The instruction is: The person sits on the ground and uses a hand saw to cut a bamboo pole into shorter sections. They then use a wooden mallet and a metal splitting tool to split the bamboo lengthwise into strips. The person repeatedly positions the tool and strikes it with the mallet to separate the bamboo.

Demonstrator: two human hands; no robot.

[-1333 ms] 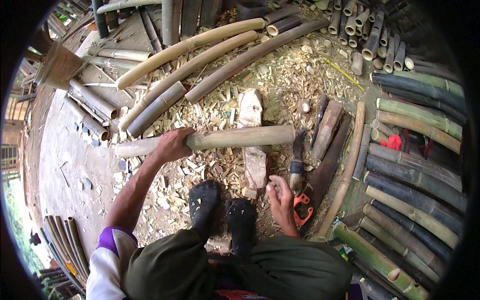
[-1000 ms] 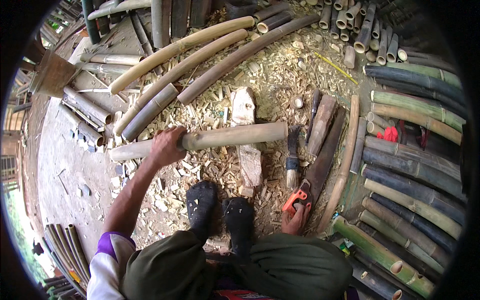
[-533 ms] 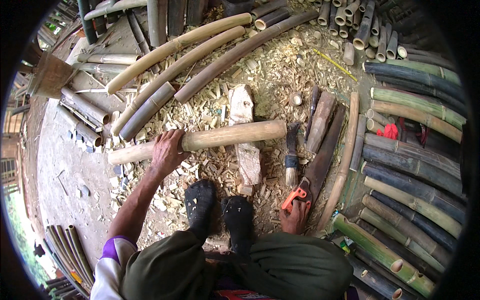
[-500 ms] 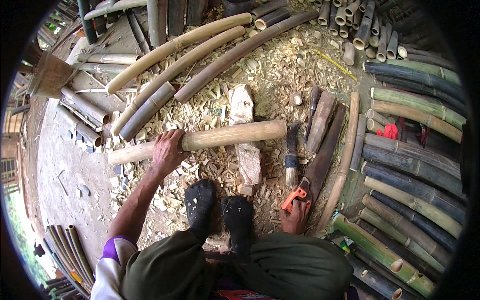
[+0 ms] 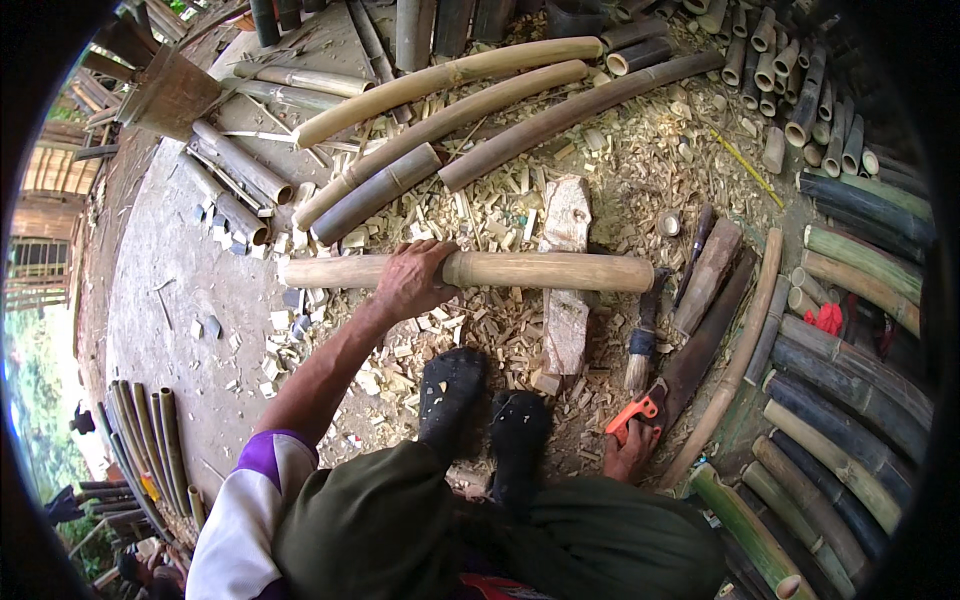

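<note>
Left hand [image 5: 412,280] holds bamboo tube [image 5: 550,271]; dark bucket [image 5: 575,20] (contents unclear) beyond.

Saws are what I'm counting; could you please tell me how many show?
1 visible: the saw, right of the pale block, its orange handle in the right hand. Others may be hidden among the bamboo poles.

The left grip [image 5: 412,280] hides part of the bamboo pole [image 5: 560,272].

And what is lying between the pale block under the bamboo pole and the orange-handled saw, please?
In the head view, a brush-like tool with a pale, bristly end lies between the pale block and the saw, with wood chips around it.
</note>
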